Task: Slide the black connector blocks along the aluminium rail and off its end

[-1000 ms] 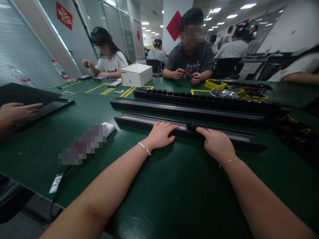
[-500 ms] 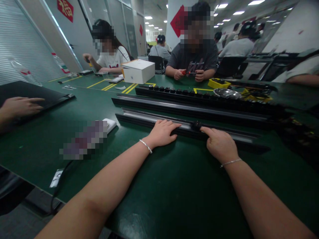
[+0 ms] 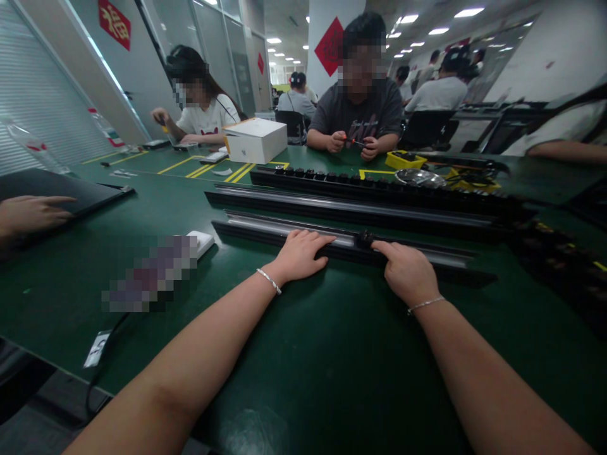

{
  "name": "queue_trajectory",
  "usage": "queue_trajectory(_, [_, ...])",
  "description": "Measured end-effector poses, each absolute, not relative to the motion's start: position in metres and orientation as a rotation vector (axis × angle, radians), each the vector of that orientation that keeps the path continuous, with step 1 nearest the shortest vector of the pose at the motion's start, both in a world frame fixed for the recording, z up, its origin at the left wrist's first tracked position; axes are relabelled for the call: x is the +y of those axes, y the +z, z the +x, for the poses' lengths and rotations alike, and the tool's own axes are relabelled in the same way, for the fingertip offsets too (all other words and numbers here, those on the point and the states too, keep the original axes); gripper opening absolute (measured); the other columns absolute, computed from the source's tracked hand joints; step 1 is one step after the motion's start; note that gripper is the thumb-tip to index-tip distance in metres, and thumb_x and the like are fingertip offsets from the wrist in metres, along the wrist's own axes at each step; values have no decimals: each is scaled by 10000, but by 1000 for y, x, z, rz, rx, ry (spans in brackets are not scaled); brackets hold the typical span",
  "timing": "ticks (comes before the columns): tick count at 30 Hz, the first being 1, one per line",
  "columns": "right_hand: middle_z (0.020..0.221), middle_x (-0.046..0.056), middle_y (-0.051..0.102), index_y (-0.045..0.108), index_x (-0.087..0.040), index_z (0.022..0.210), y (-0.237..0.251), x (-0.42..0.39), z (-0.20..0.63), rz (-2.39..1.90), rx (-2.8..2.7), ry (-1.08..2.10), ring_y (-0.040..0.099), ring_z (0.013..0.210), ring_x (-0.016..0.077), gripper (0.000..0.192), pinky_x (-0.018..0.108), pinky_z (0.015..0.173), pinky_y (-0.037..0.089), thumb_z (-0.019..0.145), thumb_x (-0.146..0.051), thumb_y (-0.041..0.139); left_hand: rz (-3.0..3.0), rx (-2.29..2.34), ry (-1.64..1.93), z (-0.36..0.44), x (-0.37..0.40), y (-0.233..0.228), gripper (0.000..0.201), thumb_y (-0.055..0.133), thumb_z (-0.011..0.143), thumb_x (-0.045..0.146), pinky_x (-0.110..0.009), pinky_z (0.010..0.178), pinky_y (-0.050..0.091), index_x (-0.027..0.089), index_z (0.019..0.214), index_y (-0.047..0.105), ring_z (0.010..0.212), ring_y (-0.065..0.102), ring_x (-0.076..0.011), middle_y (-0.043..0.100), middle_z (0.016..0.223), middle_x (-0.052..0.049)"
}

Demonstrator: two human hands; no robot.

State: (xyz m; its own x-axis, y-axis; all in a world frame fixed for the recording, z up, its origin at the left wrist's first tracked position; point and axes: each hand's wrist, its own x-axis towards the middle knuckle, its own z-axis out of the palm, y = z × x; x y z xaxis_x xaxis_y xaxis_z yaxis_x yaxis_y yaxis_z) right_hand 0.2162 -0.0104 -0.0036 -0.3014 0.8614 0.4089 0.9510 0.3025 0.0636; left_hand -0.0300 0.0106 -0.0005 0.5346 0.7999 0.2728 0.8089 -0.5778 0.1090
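Both hands press flat on the nearest black rail (image 3: 284, 232), neither grip closed: left hand (image 3: 300, 256) palm-down over its near edge; right hand (image 3: 406, 273) with a fingertip at a small black clip (image 3: 364, 239) on the rail; the rail's long axis runs left to right across the green worktop (image 3: 294, 354); beyond it lie two parallel rails (image 3: 360, 212) and a white box (image 3: 256, 140); seated people work behind.
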Motion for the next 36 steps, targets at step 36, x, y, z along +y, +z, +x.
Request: queue_trajectory(36, [849, 68, 666, 690, -172, 960, -6, -10, 218, -1613, -2106, -403, 575, 761, 179, 385, 283, 709, 413, 749, -54, 391, -2734, -1396, -491, -31, 11, -1, 462, 499, 839, 347, -386, 945, 304, 306, 1298, 456, 1040, 515, -212, 602, 1109, -15])
